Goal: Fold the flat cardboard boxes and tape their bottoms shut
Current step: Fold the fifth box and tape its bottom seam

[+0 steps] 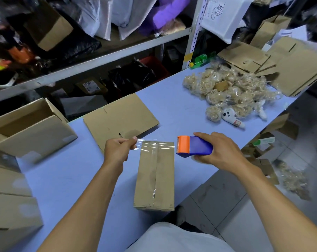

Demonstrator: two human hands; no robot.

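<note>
the folded cardboard box [155, 176] lies bottom-up on the blue table [66, 175], light and stiff, while the left hand [117, 151] pinches the clingy clear tape [155, 145] by its free end and the right hand [216, 151] grips the tape dispenser [194, 146].

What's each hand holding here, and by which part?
Left hand pinches the free end of the clear tape. Right hand grips the tape dispenser around its blue body.

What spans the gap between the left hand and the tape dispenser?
In the head view, a strip of clear tape stretches from the left hand to the dispenser, above the box's far end.
</note>
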